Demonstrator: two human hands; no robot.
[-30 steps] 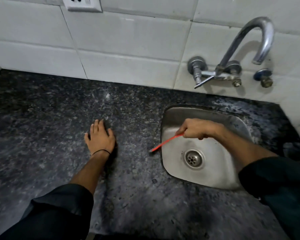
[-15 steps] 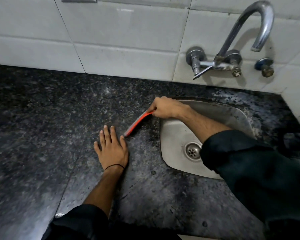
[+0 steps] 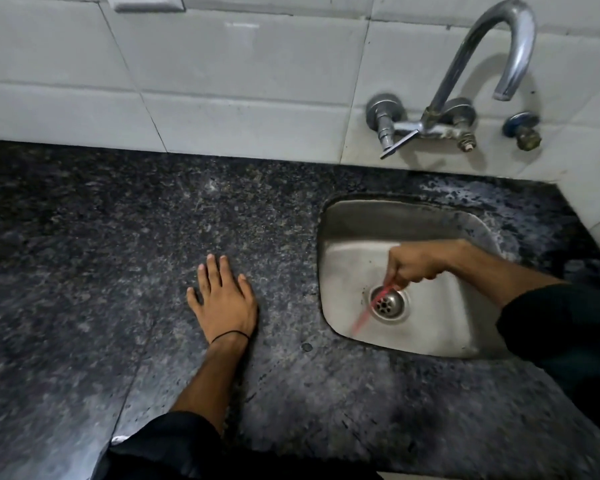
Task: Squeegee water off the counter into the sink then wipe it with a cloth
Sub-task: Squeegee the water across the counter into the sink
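Note:
The dark speckled granite counter (image 3: 125,258) runs under a white tiled wall. A steel sink (image 3: 440,327) is set into it on the right, with a round drain (image 3: 389,302). My right hand (image 3: 414,263) hovers over the sink basin, shut on a thin red squeegee (image 3: 373,304) that is motion-blurred and points down-left across the drain. My left hand (image 3: 222,297) lies flat on the counter left of the sink, fingers spread, a black band on the wrist. No cloth is in view.
A chrome swan-neck tap (image 3: 482,64) with a lever valve (image 3: 388,133) juts from the wall above the sink. A small blue-capped valve (image 3: 525,129) sits to its right. A white socket plate (image 3: 146,3) is at the top edge. Wet patches shine behind the sink.
My right hand swept the squeegee from the counter at the sink's left rim into the basin, over the drain. My left hand stayed flat on the counter.

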